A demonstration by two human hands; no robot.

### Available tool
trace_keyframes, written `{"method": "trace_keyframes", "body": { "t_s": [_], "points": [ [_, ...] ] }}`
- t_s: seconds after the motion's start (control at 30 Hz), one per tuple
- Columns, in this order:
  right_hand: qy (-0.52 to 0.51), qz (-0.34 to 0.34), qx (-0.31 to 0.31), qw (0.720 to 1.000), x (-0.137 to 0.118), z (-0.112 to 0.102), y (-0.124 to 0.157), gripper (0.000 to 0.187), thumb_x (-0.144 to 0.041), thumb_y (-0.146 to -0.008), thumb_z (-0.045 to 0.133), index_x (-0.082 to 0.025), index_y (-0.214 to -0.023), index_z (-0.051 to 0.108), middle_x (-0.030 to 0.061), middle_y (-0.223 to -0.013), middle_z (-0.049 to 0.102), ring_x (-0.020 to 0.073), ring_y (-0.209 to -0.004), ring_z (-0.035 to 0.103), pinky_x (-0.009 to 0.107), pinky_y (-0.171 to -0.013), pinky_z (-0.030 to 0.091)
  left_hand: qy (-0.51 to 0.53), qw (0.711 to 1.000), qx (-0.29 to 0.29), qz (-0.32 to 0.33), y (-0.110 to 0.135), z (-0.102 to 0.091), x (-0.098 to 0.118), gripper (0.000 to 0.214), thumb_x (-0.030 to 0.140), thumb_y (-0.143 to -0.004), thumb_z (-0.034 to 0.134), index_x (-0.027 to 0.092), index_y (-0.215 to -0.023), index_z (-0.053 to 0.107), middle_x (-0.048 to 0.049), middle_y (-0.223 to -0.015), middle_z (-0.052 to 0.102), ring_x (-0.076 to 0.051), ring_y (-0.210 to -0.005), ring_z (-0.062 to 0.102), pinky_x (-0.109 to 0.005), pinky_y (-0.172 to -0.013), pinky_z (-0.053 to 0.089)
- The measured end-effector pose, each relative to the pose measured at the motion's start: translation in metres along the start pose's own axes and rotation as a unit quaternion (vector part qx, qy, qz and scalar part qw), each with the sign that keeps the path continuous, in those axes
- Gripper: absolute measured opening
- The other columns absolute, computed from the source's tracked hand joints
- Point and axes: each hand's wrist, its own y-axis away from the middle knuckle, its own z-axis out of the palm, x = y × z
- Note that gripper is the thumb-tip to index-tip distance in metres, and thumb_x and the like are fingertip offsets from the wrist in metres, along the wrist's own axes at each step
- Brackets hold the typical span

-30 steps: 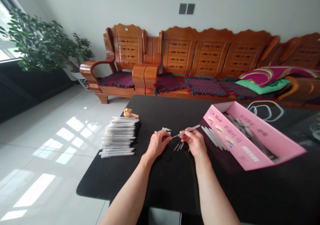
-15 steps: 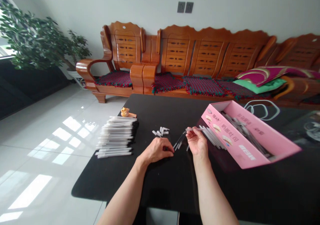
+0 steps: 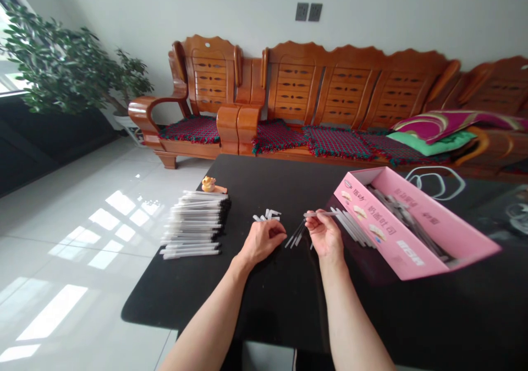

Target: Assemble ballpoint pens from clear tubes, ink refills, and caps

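My right hand [image 3: 328, 239] pinches a slim translucent pen barrel [image 3: 309, 214] between thumb and fingers, held level above the black table. To its left, my left hand [image 3: 259, 242] is closed with thumb and fingertips together; what they hold, if anything, is too small to make out. Several thin dark-tipped pen refills [image 3: 295, 234] lie between the two hands. Just beyond my left hand sits a little heap of short whitish pen caps [image 3: 269, 215]. More pale barrels [image 3: 352, 229] lie side by side at the right, next to a pink box [image 3: 388, 228].
A thick row of whitish pens with black ends [image 3: 193, 222] is on the table's left, below a small orange figurine [image 3: 209, 184]. Grey and dark pieces [image 3: 406, 222] fill the pink box. Beyond the table [image 3: 198, 299] stands a wooden sofa [image 3: 301, 79].
My left hand has lifted slightly and moved up from the table, its fingers drawn closer together. My right hand keeps the pen barrel in nearly the same place. The view has shifted a little.
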Motion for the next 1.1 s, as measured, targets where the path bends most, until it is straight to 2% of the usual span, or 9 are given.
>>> {"method": "trace_keyframes", "body": {
  "t_s": [0.07,0.17,0.27,0.47,1.1],
  "points": [
    [0.012,0.008,-0.014,1.000,0.001,0.002,0.002,0.013,-0.013,-0.068,0.074,-0.018,-0.080,0.074,0.0055,-0.074,0.078,0.0158,-0.061,0.073,0.022,-0.056,0.061,0.113,0.992,0.034,-0.040,-0.005,0.003,-0.004,0.016,0.029,-0.079,0.067,0.015,-0.085,0.069,-0.0006,-0.060,0.064,-0.012,-0.054,0.060,-0.022,-0.053,0.046],
    [0.031,0.020,-0.037,0.999,0.003,0.006,0.005,0.015,-0.015,-0.068,0.077,-0.018,-0.082,0.072,0.0060,-0.076,0.078,0.0169,-0.063,0.074,0.023,-0.058,0.062,0.260,0.962,0.053,-0.065,-0.010,0.006,-0.010,0.027,0.035,-0.074,0.075,0.012,-0.086,0.068,-0.0028,-0.062,0.064,-0.013,-0.053,0.061,-0.023,-0.051,0.049],
    [0.057,0.035,-0.068,0.995,0.005,0.009,0.008,0.018,-0.016,-0.068,0.080,-0.018,-0.084,0.070,0.0062,-0.079,0.078,0.0183,-0.066,0.075,0.025,-0.060,0.062,0.333,0.939,0.058,-0.064,-0.012,0.005,-0.014,0.033,0.036,-0.069,0.080,0.011,-0.087,0.068,-0.0039,-0.068,0.066,-0.014,-0.059,0.064,-0.023,-0.054,0.051],
    [0.113,0.063,-0.115,0.985,0.007,0.016,0.013,0.018,-0.020,-0.072,0.079,-0.018,-0.085,0.067,0.0075,-0.084,0.078,0.0198,-0.068,0.075,0.027,-0.061,0.062,0.340,0.936,0.070,-0.057,-0.011,0.001,-0.015,0.032,0.035,-0.070,0.079,0.010,-0.088,0.069,-0.0030,-0.066,0.066,-0.011,-0.056,0.060,-0.021,-0.054,0.049],
    [0.126,0.071,-0.113,0.983,0.009,0.020,0.015,0.020,-0.021,-0.070,0.081,-0.017,-0.083,0.066,0.0082,-0.081,0.077,0.0213,-0.066,0.075,0.027,-0.058,0.062,0.338,0.937,0.064,-0.064,-0.012,0.002,-0.011,0.030,0.033,-0.068,0.081,0.011,-0.081,0.064,-0.0010,-0.059,0.063,-0.010,-0.051,0.057,-0.022,-0.052,0.047]
  ]
}}
